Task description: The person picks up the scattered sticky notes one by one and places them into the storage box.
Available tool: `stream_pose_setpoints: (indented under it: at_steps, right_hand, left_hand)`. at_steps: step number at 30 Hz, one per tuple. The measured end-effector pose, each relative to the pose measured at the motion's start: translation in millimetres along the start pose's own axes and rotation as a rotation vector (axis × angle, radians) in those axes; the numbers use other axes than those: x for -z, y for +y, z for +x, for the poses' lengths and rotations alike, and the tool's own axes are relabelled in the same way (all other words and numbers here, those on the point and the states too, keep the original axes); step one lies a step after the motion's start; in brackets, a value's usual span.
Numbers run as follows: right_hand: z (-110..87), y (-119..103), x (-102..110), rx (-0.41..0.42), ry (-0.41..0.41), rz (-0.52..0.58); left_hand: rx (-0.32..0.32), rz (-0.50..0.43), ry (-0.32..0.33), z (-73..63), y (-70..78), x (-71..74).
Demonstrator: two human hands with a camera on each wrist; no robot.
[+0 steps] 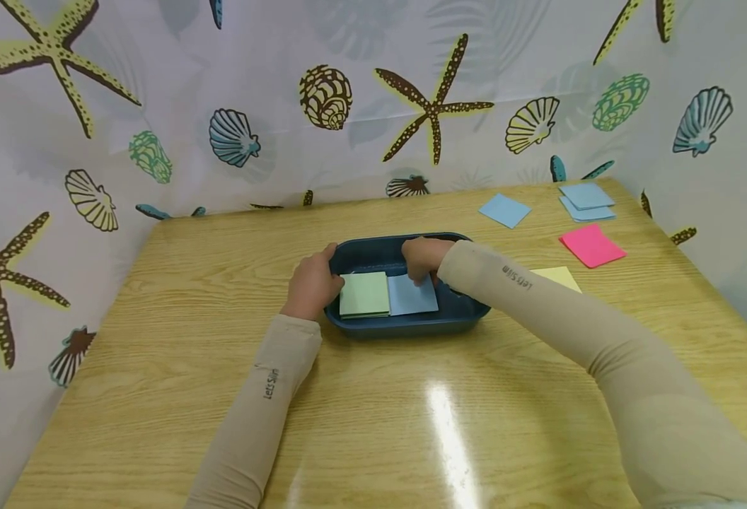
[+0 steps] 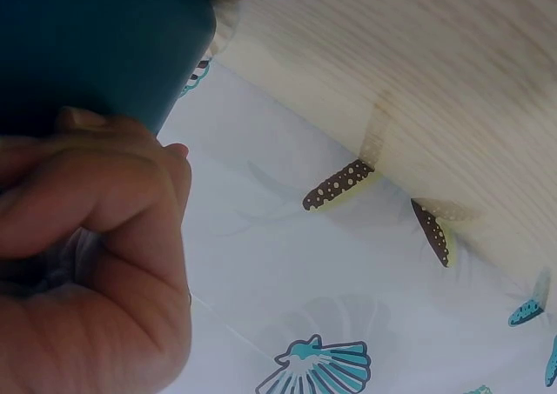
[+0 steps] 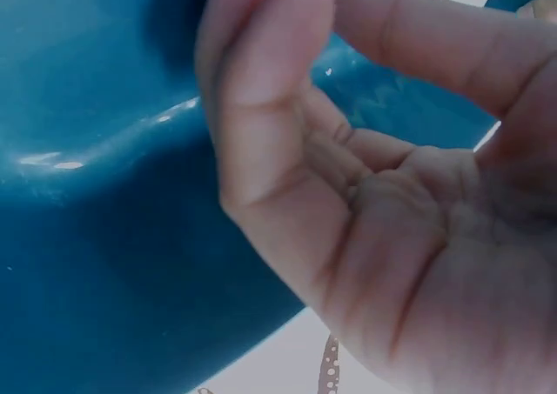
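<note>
A dark blue oblong plastic bin point(image 1: 405, 326) stands in the middle of the table. My left hand point(image 1: 313, 286) grips its left end, thumb over the rim; the left wrist view shows those fingers bent against the bin wall point(image 2: 96, 46). Inside, a light green sticky note pad point(image 1: 364, 293) lies at the left, with a blue sticky note pad point(image 1: 412, 295) beside it. My right hand point(image 1: 423, 258) reaches into the bin and pinches the blue pad at its far right edge. The right wrist view shows curled fingers point(image 3: 261, 142), but the pad is mostly hidden there.
Right of the bin lie a blue pad point(image 1: 504, 211), two overlapping blue pads point(image 1: 586, 196) and a pink pad point(image 1: 593, 245). A yellow pad point(image 1: 558, 278) is partly covered by my right sleeve. A shell-patterned curtain point(image 1: 361, 162) borders the wooden table point(image 1: 221, 283).
</note>
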State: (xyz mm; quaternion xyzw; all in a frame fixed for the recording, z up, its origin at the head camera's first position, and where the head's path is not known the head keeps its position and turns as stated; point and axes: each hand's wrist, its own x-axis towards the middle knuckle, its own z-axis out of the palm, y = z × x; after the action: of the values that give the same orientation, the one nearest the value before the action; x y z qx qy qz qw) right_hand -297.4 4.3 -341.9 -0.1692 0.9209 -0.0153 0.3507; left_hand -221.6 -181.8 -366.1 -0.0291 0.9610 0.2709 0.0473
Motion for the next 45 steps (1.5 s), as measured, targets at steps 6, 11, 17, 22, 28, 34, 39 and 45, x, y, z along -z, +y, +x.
stream_pose_setpoints:
  at_steps: [6, 11, 17, 22, 28, 34, 39, 45]
  right_hand:
    - [-0.4, -2.5, -4.3, -0.002, 0.025, -0.001]
    - [-3.5, -2.8, -3.4, -0.006, 0.033, -0.006]
    - [-8.3, -3.3, -1.0, -0.018, 0.024, -0.035]
    - [-8.9, -1.8, -1.5, -0.008, 0.035, -0.063]
    - [-10.8, -0.1, -1.9, 0.013, 0.075, -0.118]
    - [-11.2, 2.8, -2.5, 0.019, 0.098, -0.106]
    - [-10.1, 9.9, -7.6, 0.040, 0.140, -0.056]
    - [-23.2, 15.5, -9.9, 0.155, 0.286, 0.013]
  left_hand:
    - [0.000, 0.001, -0.005, 0.0, -1.3, -1.3]
    - [-0.006, 0.009, -0.001, -0.5, -0.4, -0.2]
    - [-0.001, 0.005, -0.009, -0.7, 0.2, 0.3]
    - [-0.002, -0.002, -0.006, 0.8, -0.1, -0.3]
    - [0.001, 0.000, -0.009, 0.6, 0.9, -0.2]
    - [0.010, 0.017, -0.013, 0.4, 3.0, 0.5]
    - [0.010, 0.028, -0.019, 1.2, 3.4, -0.4]
    - [0.004, 0.029, -0.014, 0.5, 2.7, -0.2]
